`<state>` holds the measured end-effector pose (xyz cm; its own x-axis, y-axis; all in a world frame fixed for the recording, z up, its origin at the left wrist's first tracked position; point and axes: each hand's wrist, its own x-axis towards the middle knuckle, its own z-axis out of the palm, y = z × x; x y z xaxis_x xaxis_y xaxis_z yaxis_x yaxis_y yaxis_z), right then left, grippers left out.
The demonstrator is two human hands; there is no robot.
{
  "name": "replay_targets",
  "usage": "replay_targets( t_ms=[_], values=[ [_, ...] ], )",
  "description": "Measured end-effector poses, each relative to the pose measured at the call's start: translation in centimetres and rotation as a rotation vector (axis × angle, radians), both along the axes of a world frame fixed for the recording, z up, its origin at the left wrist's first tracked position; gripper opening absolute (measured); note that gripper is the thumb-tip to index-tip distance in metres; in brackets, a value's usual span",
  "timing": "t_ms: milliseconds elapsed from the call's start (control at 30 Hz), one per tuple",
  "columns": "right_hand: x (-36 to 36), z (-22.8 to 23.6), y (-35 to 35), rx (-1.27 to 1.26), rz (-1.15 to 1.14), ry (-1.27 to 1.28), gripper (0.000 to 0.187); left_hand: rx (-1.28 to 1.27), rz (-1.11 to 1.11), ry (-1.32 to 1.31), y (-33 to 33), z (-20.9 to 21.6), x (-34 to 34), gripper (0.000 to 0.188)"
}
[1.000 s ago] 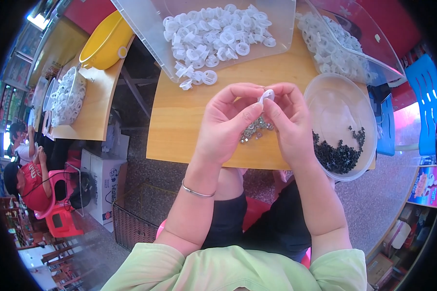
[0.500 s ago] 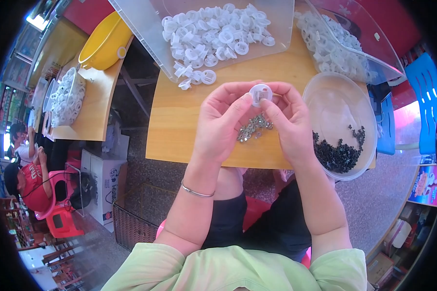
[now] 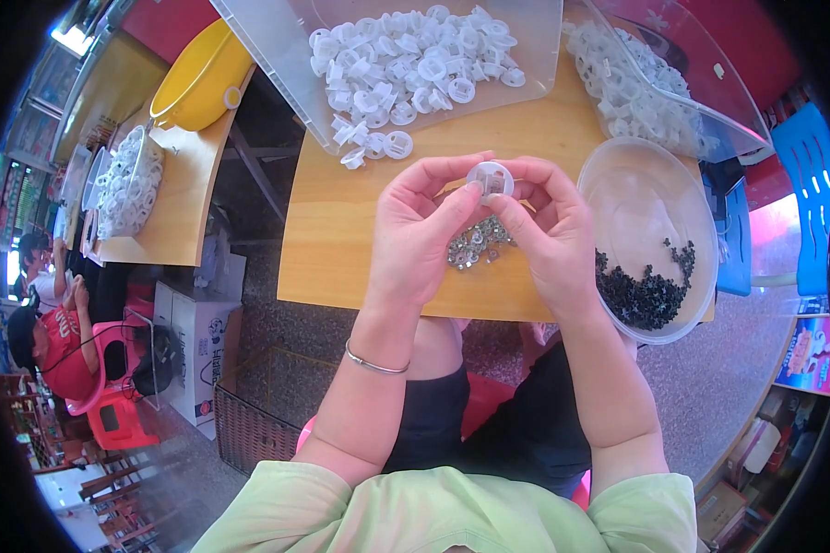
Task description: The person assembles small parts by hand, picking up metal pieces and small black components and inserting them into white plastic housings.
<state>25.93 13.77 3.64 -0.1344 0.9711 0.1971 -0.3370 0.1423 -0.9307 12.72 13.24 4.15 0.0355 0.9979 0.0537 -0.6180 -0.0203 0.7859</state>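
Between both hands, above the wooden table (image 3: 332, 240), is a round white plastic part (image 3: 491, 177) with openings in its face. My left hand (image 3: 424, 217) pinches it by thumb and fingers from one side. My right hand (image 3: 549, 217) grips its other side, the thumb at its lower edge. Below the hands lies a pile of small shiny metal pieces (image 3: 475, 244), partly hidden by the fingers. Several loose white plastic parts (image 3: 375, 146) lie on the table beyond my left hand.
A translucent bin (image 3: 516, 97) of white parts lies at the back, with another clear bin (image 3: 710, 115) to its right. A round tub (image 3: 641, 175) with small black pieces (image 3: 641, 293) stands at right. Left are a side table with a yellow basin (image 3: 198, 78) and seated people (image 3: 60, 341).
The white part has tipped slightly in my fingers, so its face shows at a different angle. My right thumb has moved down toward its lower edge.
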Motion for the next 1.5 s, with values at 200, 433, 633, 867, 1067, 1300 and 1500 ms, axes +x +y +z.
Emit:
replay_targets(
  t_ms=[200, 433, 633, 867, 1067, 1300, 1500],
  values=[
    [-0.12, 0.07, -0.09, -0.018, 0.006, 0.0, 0.023, 0.02, 0.002, -0.032, -0.05, -0.13, -0.04, 0.017],
    [-0.17, -0.22, -0.09, 0.046, -0.01, -0.029, 0.023, 0.052, 0.055, 0.019, -0.21, -0.01, 0.09, 0.016],
    [-0.14, -0.35, -0.05, 0.092, -0.016, -0.062, 0.023, 0.074, 0.099, 0.101, -0.22, -0.12, 0.12, 0.014],
    [0.18, -0.27, -0.09, 0.057, -0.014, -0.047, 0.021, 0.085, 0.078, 0.041, -0.2, 0.07, 0.32, 0.017],
    [0.26, -0.02, 0.05, -0.002, 0.0, -0.007, 0.02, 0.092, 0.083, 0.092, -0.13, -0.18, 0.32, 0.02],
    [0.28, -0.23, 0.18, 0.006, -0.009, -0.003, 0.019, 0.102, 0.083, 0.116, -0.08, -0.24, 0.34, 0.02],
    [0.3, -0.37, 0.02, 0.047, -0.02, -0.07, 0.022, 0.124, 0.118, 0.184, -0.11, -0.09, 0.47, 0.018]
  ],
)
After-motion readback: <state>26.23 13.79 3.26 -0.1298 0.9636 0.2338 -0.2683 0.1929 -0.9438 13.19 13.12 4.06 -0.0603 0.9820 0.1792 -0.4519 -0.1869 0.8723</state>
